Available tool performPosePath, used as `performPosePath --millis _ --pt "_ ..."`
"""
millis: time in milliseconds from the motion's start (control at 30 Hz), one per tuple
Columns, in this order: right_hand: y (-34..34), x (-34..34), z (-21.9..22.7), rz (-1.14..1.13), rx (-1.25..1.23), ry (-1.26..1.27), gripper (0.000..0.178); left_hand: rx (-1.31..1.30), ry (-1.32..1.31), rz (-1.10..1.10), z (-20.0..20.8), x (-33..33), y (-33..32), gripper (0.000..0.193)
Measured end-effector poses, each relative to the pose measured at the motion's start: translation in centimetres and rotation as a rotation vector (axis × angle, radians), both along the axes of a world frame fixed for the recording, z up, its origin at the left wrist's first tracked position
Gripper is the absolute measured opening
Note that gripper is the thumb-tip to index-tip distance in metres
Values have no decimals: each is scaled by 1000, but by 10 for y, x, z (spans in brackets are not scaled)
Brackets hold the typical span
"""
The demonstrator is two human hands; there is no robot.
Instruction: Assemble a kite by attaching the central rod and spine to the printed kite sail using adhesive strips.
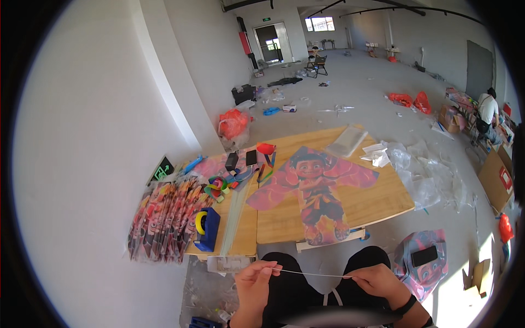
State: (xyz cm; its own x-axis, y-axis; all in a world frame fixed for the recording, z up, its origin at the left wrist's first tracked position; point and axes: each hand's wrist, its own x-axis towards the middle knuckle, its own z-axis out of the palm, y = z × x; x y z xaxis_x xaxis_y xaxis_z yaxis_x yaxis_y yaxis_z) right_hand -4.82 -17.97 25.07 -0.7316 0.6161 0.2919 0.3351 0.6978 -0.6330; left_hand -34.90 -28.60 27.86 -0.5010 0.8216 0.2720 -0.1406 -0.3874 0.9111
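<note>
Above my lap, a thin white rod (pixel 309 273) runs from one hand to the other and bows slightly. My left hand (pixel 256 280) pinches its left end between thumb and fingers. The right end is in the closed fingertips of my right hand (pixel 377 280). Just beyond my knees, a kite-shaped printed sheet (pixel 321 188) with a cartoon figure lies spread on the wooden table (pixel 383 203). Several pale thin rods (pixel 236 221) lie lengthwise on the table's left part. Beside them stands a blue tape dispenser (pixel 208 232) with a yellow roll.
Folded printed sheets in plastic (pixel 167 218) pile up at the table's left edge. Coloured tape rolls (pixel 219 187) and a black phone (pixel 251 158) lie farther back. Clear plastic bags (pixel 424 180) cover floor at right. Another person (pixel 486 112) works at far right.
</note>
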Motion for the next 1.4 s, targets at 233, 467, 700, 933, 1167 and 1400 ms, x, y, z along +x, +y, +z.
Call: performPosePath --millis 233,467,700,933,1167,1400 --pt "-1 -2 -1 3 -35 45 20 -7 71 -22 4 -1 0 13" --pt "-3 0 -7 -29 -25 44 17 -24 64 -48 3 0 0 12" --pt "-4 1 -11 -29 -27 53 16 -29 111 -120 0 -8 -5 18" --pt "-8 1 0 -27 3 45 14 -75 143 -65 8 -8 -8 16" --pt "-19 2 4 -44 32 41 13 -150 159 9 8 -9 -16 13" --pt "-31 -6 2 -14 -18 33 13 -145 53 -110 -5 -10 -19 13"
